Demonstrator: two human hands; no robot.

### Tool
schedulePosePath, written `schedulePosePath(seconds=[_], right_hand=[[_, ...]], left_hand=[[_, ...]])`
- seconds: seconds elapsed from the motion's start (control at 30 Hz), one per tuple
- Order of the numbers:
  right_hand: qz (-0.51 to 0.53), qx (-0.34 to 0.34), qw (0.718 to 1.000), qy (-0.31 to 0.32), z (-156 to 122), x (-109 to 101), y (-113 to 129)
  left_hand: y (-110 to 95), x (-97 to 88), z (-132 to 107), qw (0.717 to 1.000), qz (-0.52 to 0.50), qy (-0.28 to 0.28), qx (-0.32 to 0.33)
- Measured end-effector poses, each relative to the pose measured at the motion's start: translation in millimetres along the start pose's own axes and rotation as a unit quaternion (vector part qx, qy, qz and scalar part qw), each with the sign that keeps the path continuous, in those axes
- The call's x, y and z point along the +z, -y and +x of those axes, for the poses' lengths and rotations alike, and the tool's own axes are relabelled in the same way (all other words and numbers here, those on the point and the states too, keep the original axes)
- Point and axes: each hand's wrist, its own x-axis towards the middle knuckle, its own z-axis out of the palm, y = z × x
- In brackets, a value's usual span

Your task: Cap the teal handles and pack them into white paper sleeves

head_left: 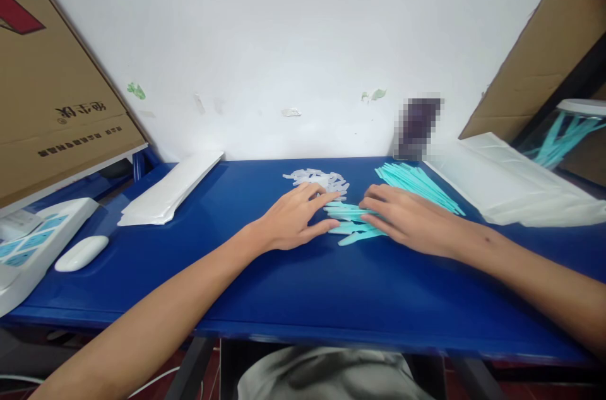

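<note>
Several turquoise eyebrow razors (pixel 349 214) lie in a loose bunch on the blue table, roughly side by side, with their wide ends toward the left. My left hand (pixel 297 217) is at those ends, thumb and index finger apart, the fingertips close to or touching the razors. From the other side my right hand (pixel 402 214) has its fingers bent over the handles, which run under the fingers and are partly hidden. Just behind my left hand is a pile of small translucent caps (pixel 326 180). Behind my right hand lies a larger stack of turquoise razors (pixel 419 185).
A stack of white sleeves (pixel 170 192) lies on the blue table (pixel 303 299) at the left, near a white rounded case (pixel 81 253) and a white device (pixel 42 242). Translucent bags (pixel 516 182) lie at the right. Cardboard (pixel 61 72) stands at the left side.
</note>
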Motion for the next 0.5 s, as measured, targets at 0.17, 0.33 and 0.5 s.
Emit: schedulePosePath(seconds=[0.17,0.33,0.5], right_hand=[[0.038,0.041,0.997,0.061,-4,0,0],[0.051,0.089,0.987,0.12,-7,-9,0],[0.1,0.121,0.97,0.184,2,-20,-1]], left_hand=[[1,2.1,-3,0.999,0.001,0.04,-0.034],[-6,7.4,0,0.995,-0.02,0.074,-0.065],[-17,12.9,4,0.993,-0.027,0.086,-0.077]])
